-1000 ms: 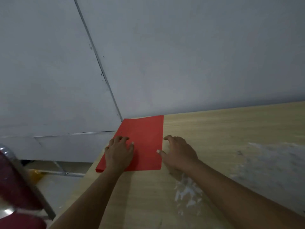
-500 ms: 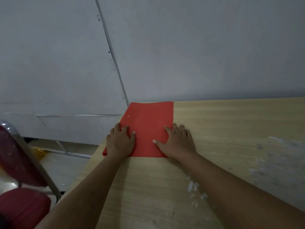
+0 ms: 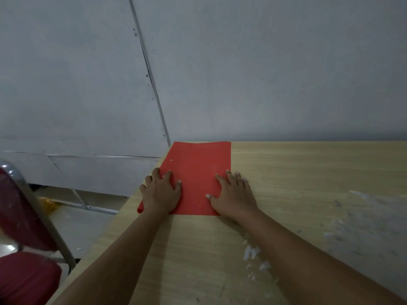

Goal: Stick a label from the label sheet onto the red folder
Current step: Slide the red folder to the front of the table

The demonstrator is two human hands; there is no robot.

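The red folder lies flat at the far left corner of the wooden table, its far edge against the wall. My left hand rests palm down on the folder's near left part, fingers spread. My right hand lies palm down on the near right corner, partly on the table. Neither hand holds anything. A tiny white speck sits on the folder's left side. No label sheet is in view.
A red chair with a metal frame stands left of the table. White paper scraps and a pale smeared patch lie on the table to the right. A grey wall closes off the far edge.
My right hand has moved left from the bare table onto the folder's near right corner. The left hand has stayed pressed on the folder. The view has shifted.
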